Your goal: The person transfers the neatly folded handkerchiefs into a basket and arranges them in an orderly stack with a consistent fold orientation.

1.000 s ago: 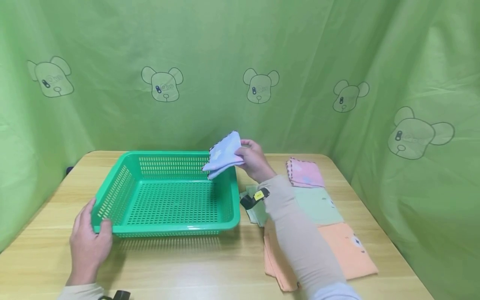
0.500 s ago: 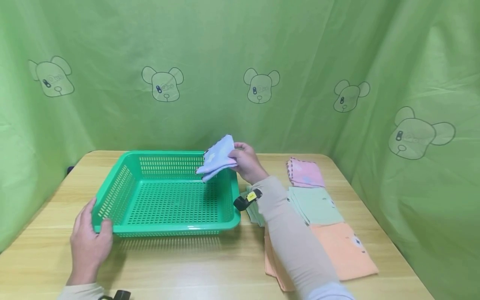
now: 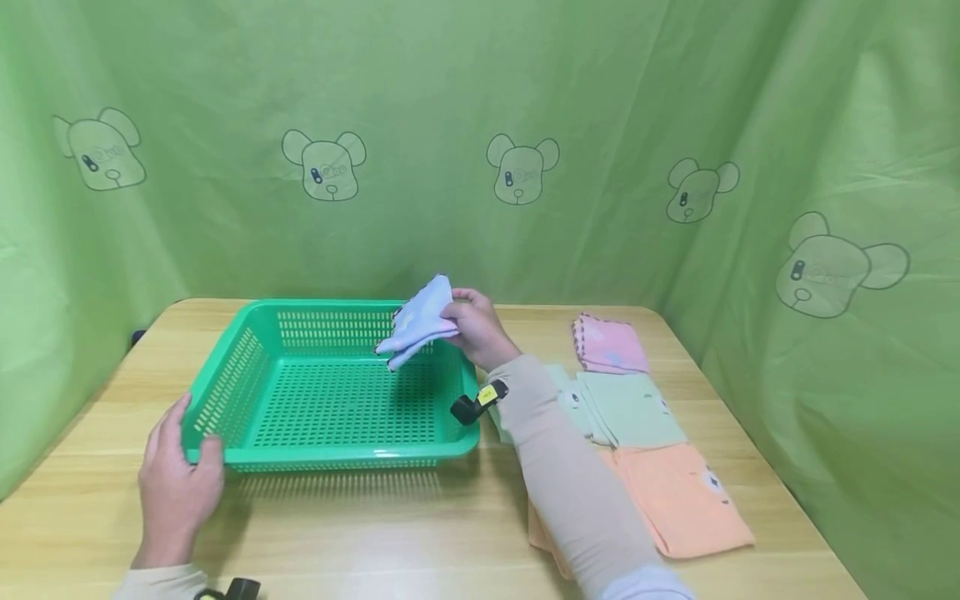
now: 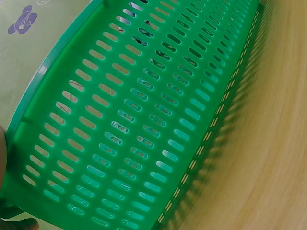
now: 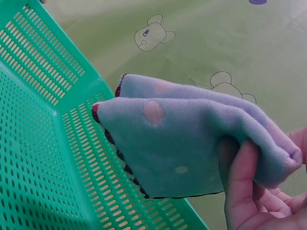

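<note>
My right hand (image 3: 480,329) pinches a folded lilac-blue towel (image 3: 422,319) with a dark stitched edge and pale spots. In the head view it hangs over the right end of a green plastic basket (image 3: 352,456). The right wrist view shows the thumb on one face of the folded towel (image 5: 163,139), its loose edges pointing toward the basket (image 5: 79,143). At the basket's front left corner, my left hand (image 3: 178,483) grips the rim, thumb on the near side. The left wrist view is mostly filled by the slotted basket wall (image 4: 139,105).
To the right lie a folded pink towel (image 3: 611,346), pale green towels (image 3: 630,408) and orange towels (image 3: 686,500), partly hidden by my right sleeve (image 3: 577,475). They rest on a wooden table (image 3: 360,542). A green curtain (image 3: 420,83) hangs behind and around it.
My right hand has moved left and slightly down with the lilac-blue towel, further over the basket. More of the green and orange towels shows. The left hand stays on the rim.
</note>
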Motion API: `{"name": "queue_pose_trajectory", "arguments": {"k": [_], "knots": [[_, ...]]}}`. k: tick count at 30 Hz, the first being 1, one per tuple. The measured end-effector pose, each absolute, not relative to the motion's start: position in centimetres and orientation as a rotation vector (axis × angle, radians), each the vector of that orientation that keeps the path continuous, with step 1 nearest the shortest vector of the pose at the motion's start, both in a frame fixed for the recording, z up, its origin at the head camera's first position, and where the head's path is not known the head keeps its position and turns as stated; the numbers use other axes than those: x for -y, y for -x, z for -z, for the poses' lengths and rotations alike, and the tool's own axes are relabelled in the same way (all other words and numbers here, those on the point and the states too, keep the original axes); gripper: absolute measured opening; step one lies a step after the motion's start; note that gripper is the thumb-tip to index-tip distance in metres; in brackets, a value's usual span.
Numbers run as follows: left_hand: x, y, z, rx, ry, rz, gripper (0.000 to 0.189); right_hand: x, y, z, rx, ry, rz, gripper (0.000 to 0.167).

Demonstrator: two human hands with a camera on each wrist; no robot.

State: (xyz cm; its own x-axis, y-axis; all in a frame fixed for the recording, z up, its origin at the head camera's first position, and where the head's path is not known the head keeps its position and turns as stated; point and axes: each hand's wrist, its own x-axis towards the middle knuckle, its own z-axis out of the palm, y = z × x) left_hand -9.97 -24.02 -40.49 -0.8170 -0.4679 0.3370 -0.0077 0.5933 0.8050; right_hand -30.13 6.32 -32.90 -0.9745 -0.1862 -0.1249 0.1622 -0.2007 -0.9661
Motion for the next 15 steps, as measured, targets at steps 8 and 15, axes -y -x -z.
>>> {"name": "queue_pose_trajectory", "arguments": {"k": [8,15], "knots": [[23.9,10.0,40.4,2.303,-0.370,1.150,0.061,-5.5,30.3,33.4,-1.803,-0.012,2.276,0.049],[24.0,9.9,40.4,2.316,-0.379,1.162,0.061,-4.7,30.0,33.0,-1.754,-0.008,2.282,0.048]]}}
